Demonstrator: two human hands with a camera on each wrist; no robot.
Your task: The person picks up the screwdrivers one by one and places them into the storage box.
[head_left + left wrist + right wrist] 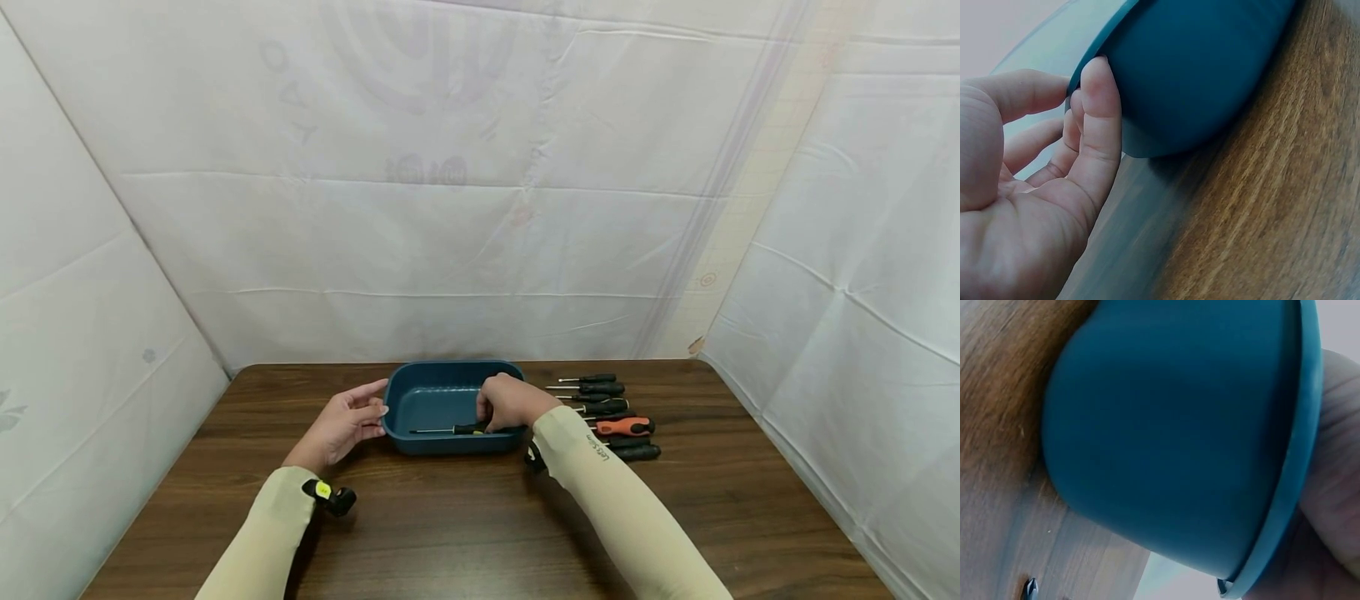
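In the right wrist view the blue tray [1166, 437] fills the frame and hides nearly all of the right hand [508, 402], while the row of spare screwdrivers [611, 414] is partly covered by the sleeve. That hand reaches over the tray's near right corner, fingers curled round the handle of a black screwdriver [450, 430] lying inside along the near wall. The left hand [343, 423] rests relaxed, straight fingertips [1099, 87] touching the tray's left rim on the wooden table [450, 517]

Head view high, looking down the table [450, 517]; both wrist views close against the shared blue tray [420, 371].
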